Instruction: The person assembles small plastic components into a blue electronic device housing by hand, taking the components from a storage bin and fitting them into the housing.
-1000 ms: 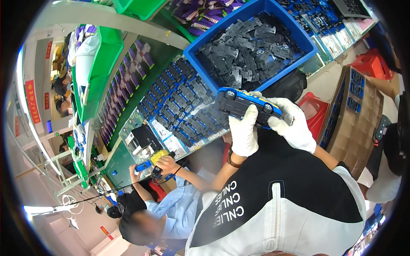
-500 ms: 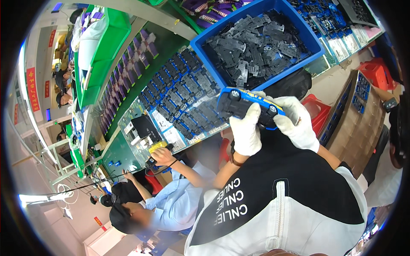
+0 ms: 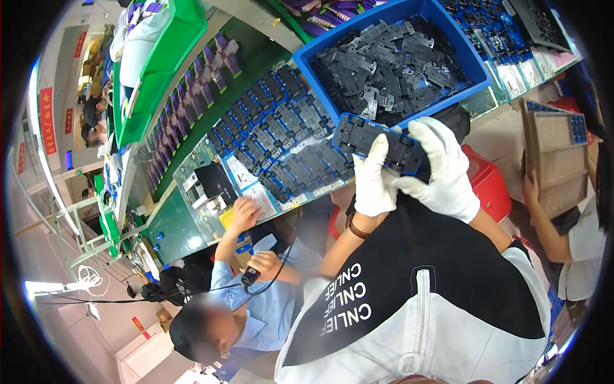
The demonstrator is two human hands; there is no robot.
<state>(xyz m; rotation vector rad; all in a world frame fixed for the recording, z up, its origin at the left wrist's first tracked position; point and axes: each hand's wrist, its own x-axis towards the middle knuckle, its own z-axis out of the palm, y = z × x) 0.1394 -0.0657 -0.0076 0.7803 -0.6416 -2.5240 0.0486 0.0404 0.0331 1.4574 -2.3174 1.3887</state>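
A toy car (image 3: 357,136) is held before my chest, its black underside with the wheels facing up and a blue body edge showing around it. My left hand (image 3: 374,182), in a white glove, grips it near the middle with the thumb across the underside. Curled around the car's right end is my right hand (image 3: 448,169), also gloved, fingers along the upper edge and thumb below. How firmly the right fingers press cannot be made out. Just beyond the car stands a blue bin (image 3: 314,86) of loose black chassis plates (image 3: 384,67).
Rows of blue-and-black car chassis (image 3: 281,137) cover the bench to the left. A co-worker in light blue (image 3: 256,320) holds a black corded tool (image 3: 251,276). At right are a red stool (image 3: 489,182) and another person's arm by a cardboard tray (image 3: 559,166).
The car has been rolled so its underside faces up, where its yellow-and-blue side showed before. My right fingers have spread around its end. The co-worker has lifted the corded tool off the bench.
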